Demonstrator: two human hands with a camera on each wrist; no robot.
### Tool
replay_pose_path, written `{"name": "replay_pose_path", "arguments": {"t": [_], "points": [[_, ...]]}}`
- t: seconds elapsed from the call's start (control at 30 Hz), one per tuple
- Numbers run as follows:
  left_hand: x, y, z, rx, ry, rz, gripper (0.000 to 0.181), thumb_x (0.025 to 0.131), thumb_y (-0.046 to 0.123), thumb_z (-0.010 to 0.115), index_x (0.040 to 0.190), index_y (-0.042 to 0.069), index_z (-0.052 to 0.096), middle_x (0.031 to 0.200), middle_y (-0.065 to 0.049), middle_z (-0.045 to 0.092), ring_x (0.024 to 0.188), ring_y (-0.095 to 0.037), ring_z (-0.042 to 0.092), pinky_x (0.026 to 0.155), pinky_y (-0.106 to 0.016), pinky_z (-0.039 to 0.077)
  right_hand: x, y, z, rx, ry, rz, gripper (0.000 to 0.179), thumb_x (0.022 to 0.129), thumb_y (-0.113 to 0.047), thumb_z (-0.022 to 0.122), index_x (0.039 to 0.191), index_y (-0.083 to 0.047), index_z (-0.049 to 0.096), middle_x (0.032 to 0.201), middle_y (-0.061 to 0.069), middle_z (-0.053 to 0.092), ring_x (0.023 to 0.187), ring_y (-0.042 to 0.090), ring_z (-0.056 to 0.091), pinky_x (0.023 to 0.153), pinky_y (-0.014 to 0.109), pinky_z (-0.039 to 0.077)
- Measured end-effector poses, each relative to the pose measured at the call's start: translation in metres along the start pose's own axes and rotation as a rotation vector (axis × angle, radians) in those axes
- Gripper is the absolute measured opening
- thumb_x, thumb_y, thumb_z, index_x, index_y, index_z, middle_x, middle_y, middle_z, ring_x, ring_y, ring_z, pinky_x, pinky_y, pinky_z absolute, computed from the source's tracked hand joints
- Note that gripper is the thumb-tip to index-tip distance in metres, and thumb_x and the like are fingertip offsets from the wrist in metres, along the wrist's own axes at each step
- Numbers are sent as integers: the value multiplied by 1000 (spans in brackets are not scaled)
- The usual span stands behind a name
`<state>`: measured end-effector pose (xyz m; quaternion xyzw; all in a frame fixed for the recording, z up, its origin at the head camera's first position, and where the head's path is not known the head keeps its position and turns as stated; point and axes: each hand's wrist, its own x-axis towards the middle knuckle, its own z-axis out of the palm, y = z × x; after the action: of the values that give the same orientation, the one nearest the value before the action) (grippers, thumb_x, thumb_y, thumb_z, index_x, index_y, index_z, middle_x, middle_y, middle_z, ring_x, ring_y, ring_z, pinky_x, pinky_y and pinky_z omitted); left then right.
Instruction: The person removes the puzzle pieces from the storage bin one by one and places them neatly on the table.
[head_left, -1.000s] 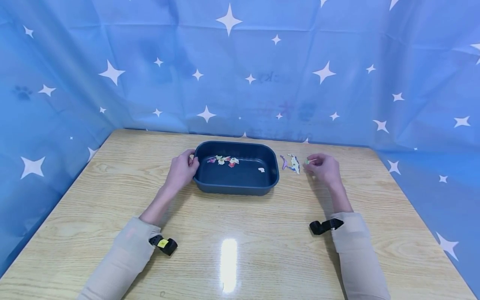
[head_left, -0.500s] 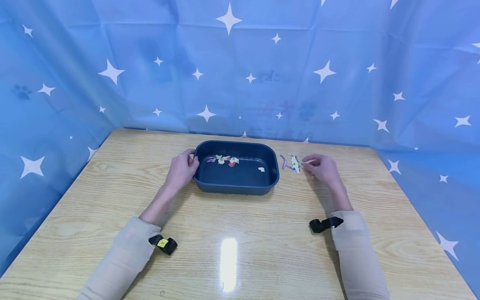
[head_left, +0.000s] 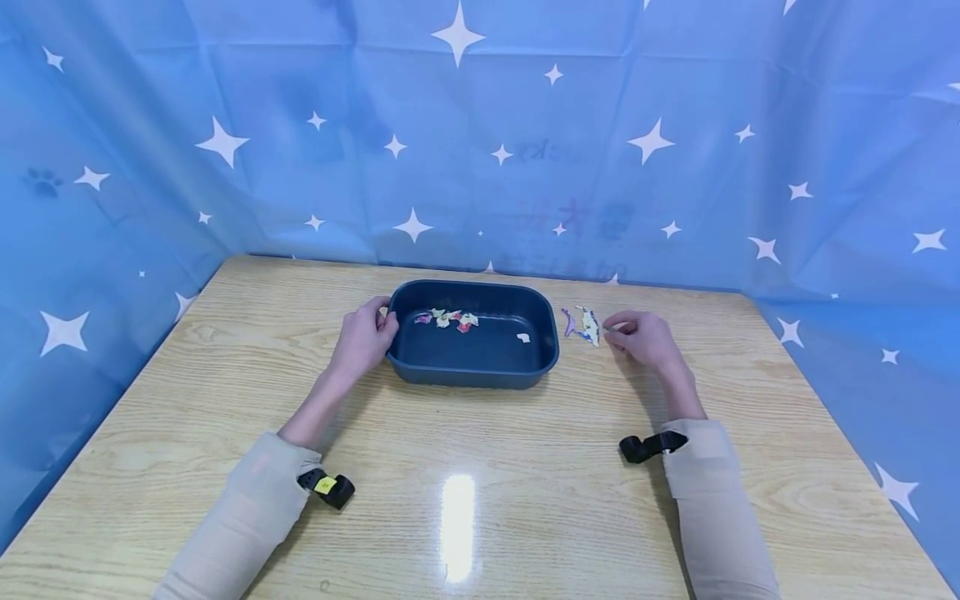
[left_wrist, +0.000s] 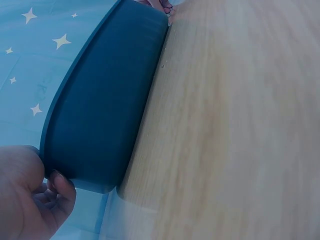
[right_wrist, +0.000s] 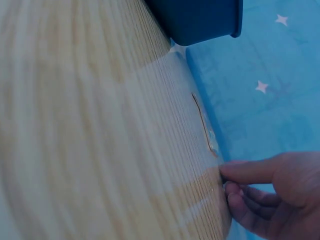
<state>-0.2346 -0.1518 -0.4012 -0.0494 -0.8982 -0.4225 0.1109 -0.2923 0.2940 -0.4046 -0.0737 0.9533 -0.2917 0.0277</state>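
With curled fingers my left hand (head_left: pixel 364 340) grips the left end of a dark blue rectangular pan (head_left: pixel 468 378); in the left wrist view the thumb and fingers hold its rim. Several small torn-looking scraps (head_left: pixel 442 321), white, pink and red, lie inside at the left, and one white scrap (head_left: pixel 523 338) at the right. Right of the pan, on the table, lie a purple scrap (head_left: pixel 568 322) and a larger white and blue one (head_left: pixel 590 326). My right hand (head_left: pixel 641 337) is beside them, thumb and forefinger pinching a small greenish scrap (head_left: pixel 606 327), mostly hidden by the fingertips.
Everything stands on a light wooden table (head_left: pixel 450 450), with its far edge close behind the pan. A blue curtain (head_left: pixel 337 150) with white stars hangs behind and along the sides. Black wrist cameras sit on both sleeves.
My right hand has shifted slightly left with the small greenish scrap, closer to the white and blue one. The left hand and the pan have not moved.
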Motion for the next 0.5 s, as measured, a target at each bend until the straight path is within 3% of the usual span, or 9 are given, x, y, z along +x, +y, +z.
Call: {"name": "replay_pose_path", "arguments": {"t": [0.27,0.5], "points": [[0,1,0,1,6,9,37,100,8,51,132,-10,58,64,-1,45,54,-18,45,58,-33,41,-3,1,-2,71,77,72,27,98,-9,63,119,8,66,90,21,72,75,23,68,63,29,48],[0,0,0,12,-1,2,38,101,9,50,133,-10,58,66,-2,46,55,-18,45,58,-31,41,-6,1,-6,126,100,87,35,100,-13,60,127,9,62,98,25,69,76,25,69,63,28,51]]}}
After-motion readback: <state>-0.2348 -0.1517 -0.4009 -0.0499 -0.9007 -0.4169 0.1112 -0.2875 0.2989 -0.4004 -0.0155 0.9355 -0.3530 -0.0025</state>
